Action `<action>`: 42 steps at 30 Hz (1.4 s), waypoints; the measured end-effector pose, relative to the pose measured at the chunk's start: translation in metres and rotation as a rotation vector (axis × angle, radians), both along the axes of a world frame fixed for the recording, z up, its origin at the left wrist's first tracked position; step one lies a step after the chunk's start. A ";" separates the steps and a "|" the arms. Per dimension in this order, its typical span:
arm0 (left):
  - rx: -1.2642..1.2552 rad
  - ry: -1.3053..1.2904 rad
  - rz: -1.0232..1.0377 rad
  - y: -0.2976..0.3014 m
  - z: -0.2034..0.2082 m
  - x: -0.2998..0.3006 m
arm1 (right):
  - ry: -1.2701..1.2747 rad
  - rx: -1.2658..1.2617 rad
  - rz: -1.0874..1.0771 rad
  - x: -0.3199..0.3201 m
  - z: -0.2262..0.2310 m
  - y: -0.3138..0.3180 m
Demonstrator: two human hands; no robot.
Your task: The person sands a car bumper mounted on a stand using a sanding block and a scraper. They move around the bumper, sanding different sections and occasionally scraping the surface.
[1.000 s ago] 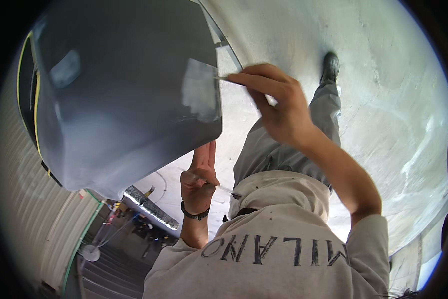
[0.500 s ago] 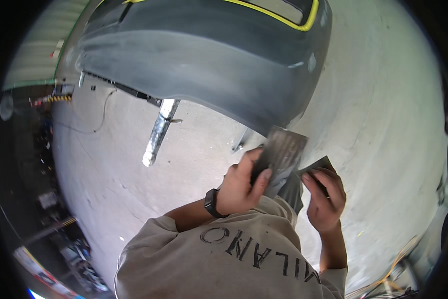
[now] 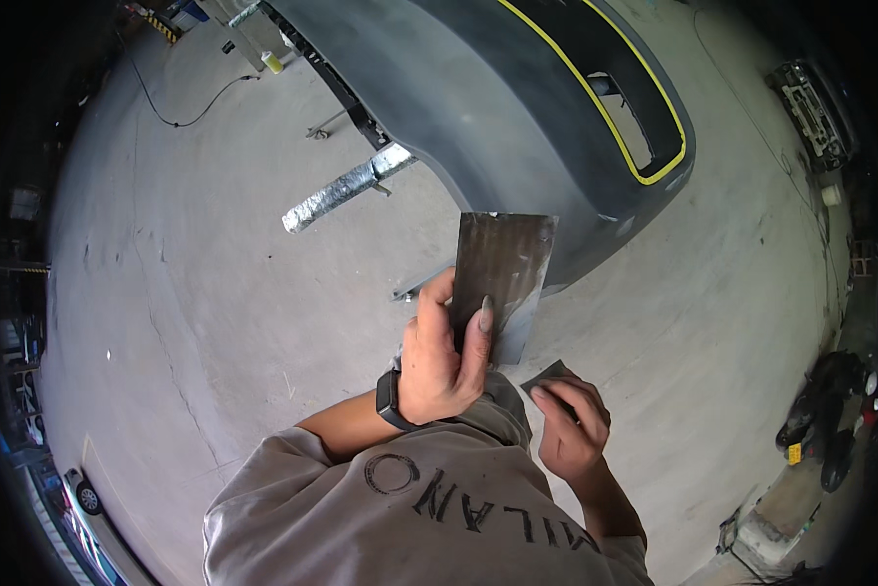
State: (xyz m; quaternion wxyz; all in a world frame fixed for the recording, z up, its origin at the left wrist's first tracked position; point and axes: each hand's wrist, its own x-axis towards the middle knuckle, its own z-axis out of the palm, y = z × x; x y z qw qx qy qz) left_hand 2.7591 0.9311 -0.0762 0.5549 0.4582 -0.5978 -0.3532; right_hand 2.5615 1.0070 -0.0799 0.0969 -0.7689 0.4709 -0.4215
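Note:
My left hand (image 3: 437, 363) grips a flat, rectangular dark grey plate (image 3: 505, 269) by its lower left edge, with the thumb laid across its face. The plate has a dull, streaked surface and stands nearly upright in front of the near end of a grey car bumper (image 3: 488, 117); I cannot tell whether they touch. Lower and to the right, my right hand (image 3: 571, 432) is closed on a small dark grey flat piece (image 3: 546, 374). Most of that piece is hidden by the fingers. Yellow tape (image 3: 566, 61) outlines a black recessed section of the bumper.
Beneath the bumper a stand arm (image 3: 346, 186) wrapped in silver foil sticks out to the left. A black cable (image 3: 190, 122) and a yellowish bottle (image 3: 272, 62) are on the concrete floor (image 3: 234, 322) at far left. A motorbike (image 3: 830, 410) stands at right.
The view has turned, so the bumper now slants down to the right. The plate has come upright and sharper in view. My right hand sits lower, still with the small piece.

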 end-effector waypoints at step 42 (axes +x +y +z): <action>-0.175 -0.566 -1.083 -0.304 -0.039 0.046 | -0.552 0.004 -0.442 0.202 0.020 -0.071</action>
